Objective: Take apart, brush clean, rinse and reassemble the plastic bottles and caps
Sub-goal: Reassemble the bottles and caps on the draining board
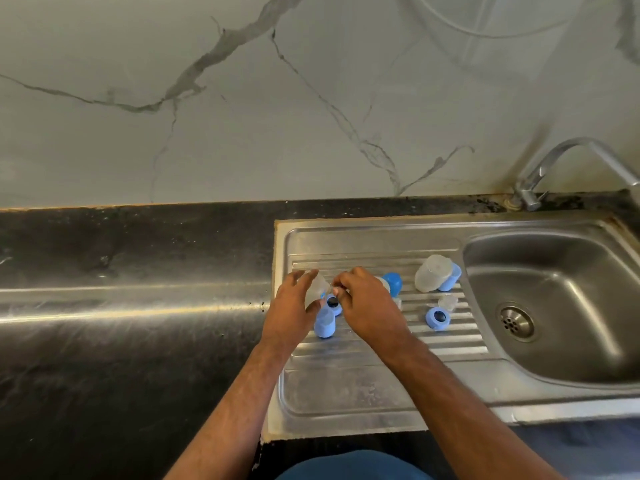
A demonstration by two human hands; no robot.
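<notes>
My left hand (294, 306) curls round a clear plastic bottle (317, 289) held over the ribbed draining board (346, 382) of the steel sink unit, thumb and fingers wrapped about its body. My right hand (367, 306) meets it at the bottle's mouth, its fingertips (337, 287) pinched together on a small part that I cannot make out. Just below the hands a blue ring cap (333, 303) lies with its dark opening showing, and a blue cap (324, 323) stands beside it on the board. Behind my right hand a blue dome cap (394, 281) sits next to a pale piece partly hidden by the knuckles. Further right, a second clear bottle (433, 273) lies tilted against a blue collar (452, 278), near the basin (554, 306). In front of these rest a small clear teat (447, 302) and another blue ring (438, 318), just apart. The tap (568, 168) rises behind the basin from the dark worktop (121, 306).
</notes>
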